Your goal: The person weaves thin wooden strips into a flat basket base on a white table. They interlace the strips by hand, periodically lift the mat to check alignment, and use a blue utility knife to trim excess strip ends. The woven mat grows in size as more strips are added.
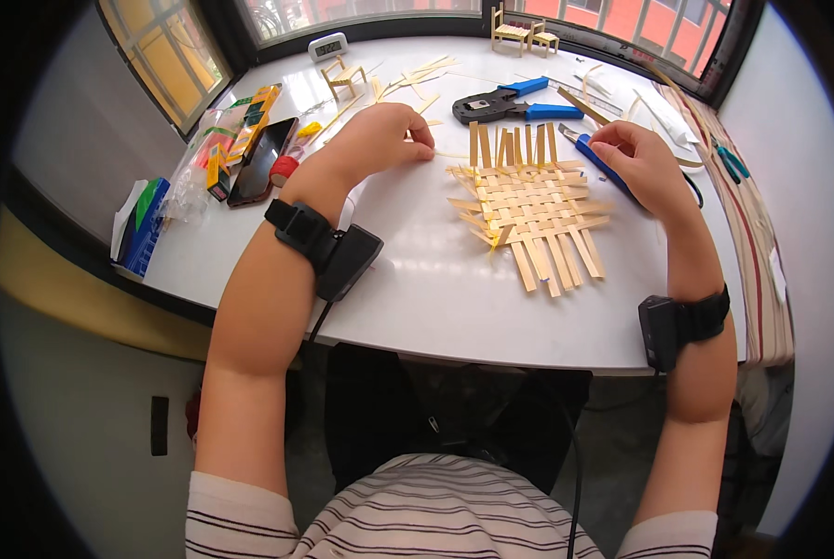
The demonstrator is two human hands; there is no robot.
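A mat of flat bamboo strips [533, 200] lies woven on the table before me, with loose strip ends sticking out all round. Beyond its far left corner, my left hand [389, 144] is closed in a pinch on a thin pale strip [451, 156] that runs toward the mat. My right hand [642, 166] hovers right of the mat, its thumb and fingers pressed together; what they hold, if anything, is hidden. Just beside and partly under it lies a blue utility knife [599, 160]. Blue-handled crimping pliers [496, 104] rest beyond the mat.
Loose strips [417, 76] and a small bamboo chair [344, 76] lie farther left. Two more little chairs [512, 33] stand by the window. A phone [260, 166], red tape roll [284, 170], boxes [254, 121] and a clock [327, 47] sit leftward; teal pliers [732, 163] lie far right.
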